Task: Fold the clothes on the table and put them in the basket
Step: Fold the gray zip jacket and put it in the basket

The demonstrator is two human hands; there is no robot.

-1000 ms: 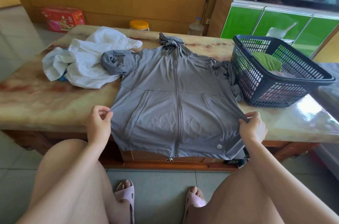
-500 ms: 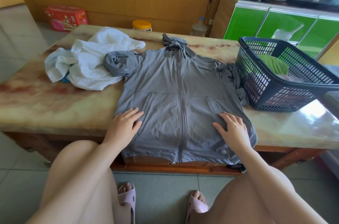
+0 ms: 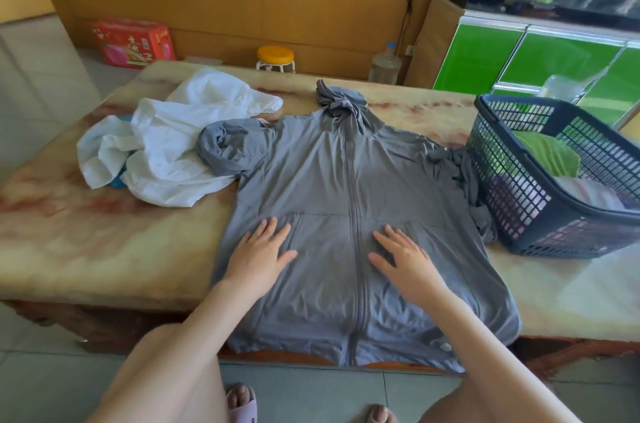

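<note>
Grey jacket (image 3: pixel 346 187) is spread front-up on the table (image 3: pixel 86 249), and its hem (image 3: pixel 294 350) is hung over the near edge, below both palms. The left hand (image 3: pixel 258 256) and the right hand (image 3: pixel 407 265) are laid flat on it with straight fingers, one at each side of the zipper (image 3: pixel 354 214); nothing is gripped. Beyond the left hand a bunched sleeve (image 3: pixel 235 149) is seen beside the white clothes (image 3: pixel 173 152); beyond the right hand a crumpled sleeve (image 3: pixel 464 173) is found just beside the basket (image 3: pixel 519 187). If folding is begun so, lumps may be trapped inside, and the thin cloth may be dragged off by the hanging hem.
</note>
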